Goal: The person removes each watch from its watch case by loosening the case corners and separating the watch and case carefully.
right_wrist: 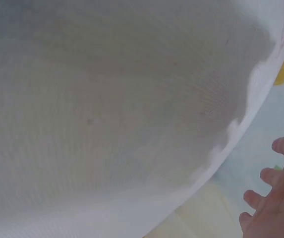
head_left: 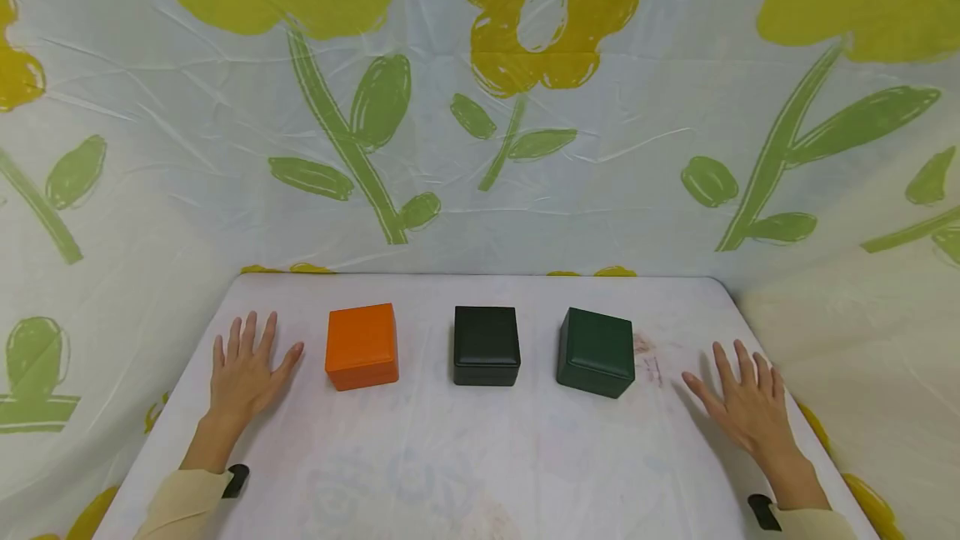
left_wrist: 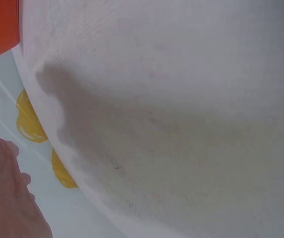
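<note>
Three small lidded boxes stand in a row on the white table: an orange box (head_left: 362,346) at the left, a black box (head_left: 486,346) in the middle and a dark green box (head_left: 596,352), turned slightly, at the right. My left hand (head_left: 243,377), fingers spread, is left of the orange box and apart from it. To the right of the green box is my right hand (head_left: 744,407), also with fingers spread and holding nothing. The left wrist view catches part of the left hand (left_wrist: 8,183) and a corner of the orange box (left_wrist: 0,27). Fingers of the right hand (right_wrist: 278,198) show in the right wrist view.
The white-covered table (head_left: 450,473) has its back edge just behind the boxes. A white cloth (head_left: 615,190) with yellow flowers and green leaves hangs behind and at both sides. Reddish marks (head_left: 648,357) stain the tabletop right of the green box.
</note>
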Action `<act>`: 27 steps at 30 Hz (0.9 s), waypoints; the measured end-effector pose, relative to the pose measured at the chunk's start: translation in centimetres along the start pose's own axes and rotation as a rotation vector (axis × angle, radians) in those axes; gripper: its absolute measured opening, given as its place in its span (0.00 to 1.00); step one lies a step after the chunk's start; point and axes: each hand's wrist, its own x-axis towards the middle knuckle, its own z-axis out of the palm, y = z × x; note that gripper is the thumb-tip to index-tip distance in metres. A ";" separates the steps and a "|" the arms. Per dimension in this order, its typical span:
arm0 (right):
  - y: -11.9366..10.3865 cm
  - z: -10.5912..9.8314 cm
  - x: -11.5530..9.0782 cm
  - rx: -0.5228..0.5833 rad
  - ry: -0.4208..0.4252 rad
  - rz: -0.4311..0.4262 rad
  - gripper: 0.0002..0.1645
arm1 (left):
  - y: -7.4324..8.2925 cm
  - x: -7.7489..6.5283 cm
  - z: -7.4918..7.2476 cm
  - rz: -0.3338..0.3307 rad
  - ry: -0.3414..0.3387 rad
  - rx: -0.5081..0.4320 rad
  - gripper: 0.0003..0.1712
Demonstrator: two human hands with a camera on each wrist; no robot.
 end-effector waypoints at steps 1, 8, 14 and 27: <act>0.0 0.0 0.0 0.002 0.000 0.000 0.54 | 0.0 0.0 0.0 -0.001 0.000 0.001 0.47; -0.1 -0.2 0.0 0.041 0.065 -0.019 0.48 | 0.2 0.1 0.3 0.004 0.072 0.032 0.44; -0.4 -0.2 0.4 0.062 0.268 -0.124 0.38 | 0.7 0.2 0.2 0.037 0.225 0.039 0.37; -1.4 -0.6 1.2 0.121 0.478 -0.288 0.35 | 2.3 0.4 -0.7 0.051 0.323 -0.010 0.33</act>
